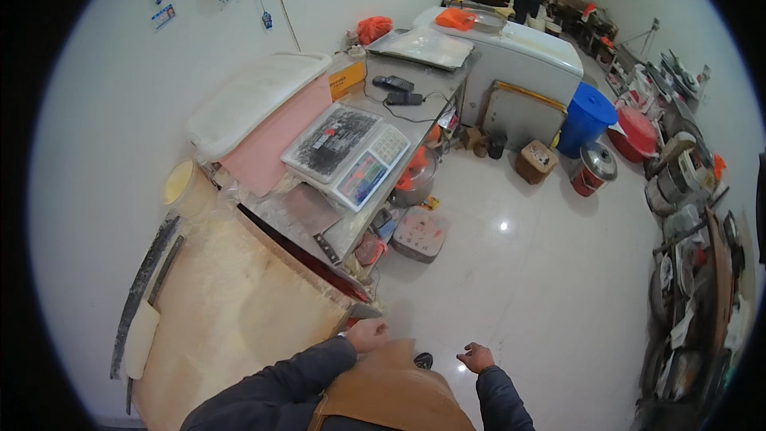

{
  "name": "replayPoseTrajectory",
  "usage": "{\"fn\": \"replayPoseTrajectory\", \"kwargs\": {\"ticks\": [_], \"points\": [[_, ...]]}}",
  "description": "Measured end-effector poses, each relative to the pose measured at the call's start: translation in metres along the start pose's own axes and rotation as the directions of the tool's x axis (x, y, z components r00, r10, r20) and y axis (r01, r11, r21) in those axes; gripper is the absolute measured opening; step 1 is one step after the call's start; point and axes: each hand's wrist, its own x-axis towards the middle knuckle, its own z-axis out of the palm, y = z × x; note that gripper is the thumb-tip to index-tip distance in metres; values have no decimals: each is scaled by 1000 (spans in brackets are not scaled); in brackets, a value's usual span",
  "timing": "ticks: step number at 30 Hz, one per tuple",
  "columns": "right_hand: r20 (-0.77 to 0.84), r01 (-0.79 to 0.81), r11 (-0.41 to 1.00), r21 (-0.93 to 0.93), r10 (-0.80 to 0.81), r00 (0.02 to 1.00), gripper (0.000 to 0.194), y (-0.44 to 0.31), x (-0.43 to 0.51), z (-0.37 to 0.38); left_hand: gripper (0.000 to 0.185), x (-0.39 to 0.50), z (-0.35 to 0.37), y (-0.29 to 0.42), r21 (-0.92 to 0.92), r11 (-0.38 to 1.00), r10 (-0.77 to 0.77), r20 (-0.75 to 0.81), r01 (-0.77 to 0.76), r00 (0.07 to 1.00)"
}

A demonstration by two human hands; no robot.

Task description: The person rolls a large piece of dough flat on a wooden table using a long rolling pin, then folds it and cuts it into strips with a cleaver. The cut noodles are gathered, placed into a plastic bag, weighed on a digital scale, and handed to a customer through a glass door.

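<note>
My left hand (pixel 368 335) hangs beside the front corner of a floured wooden work board (pixel 221 299), its fingers loosely curled. Nothing shows in it, but its palm is hidden. Over the tiled floor, my right hand (pixel 477 358) is empty with thumb and fingers apart. A brown apron (pixel 389 389) covers my front. Ahead on a metal table (pixel 413 123) sits a flour-dusted digital scale (pixel 347 152). A wide-bladed dough scraper (pixel 305 209) lies at the table's near end, its dark handle towards me.
Left of the scale stands a pink bin with a white lid (pixel 263 102). A square tin (pixel 421 233) stands on the floor by the table. Farther off are a white chest freezer (pixel 514 48), a blue barrel (pixel 586 117) and a lidded pot (pixel 592 170). Cookware (pixel 688 239) lines the right wall.
</note>
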Motion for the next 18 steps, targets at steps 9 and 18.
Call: {"fn": "replayPoseTrajectory", "kwargs": {"ticks": [9, 18], "points": [[183, 72, 996, -62, -59, 981, 60, 33, 129, -105, 47, 186, -12, 1, 142, 990, -26, 39, 20, 999], [-2, -245, 956, -161, 248, 969, 55, 105, 260, -253, 30, 443, -79, 97, 107, 982, 168, -154, -153, 974]]}}
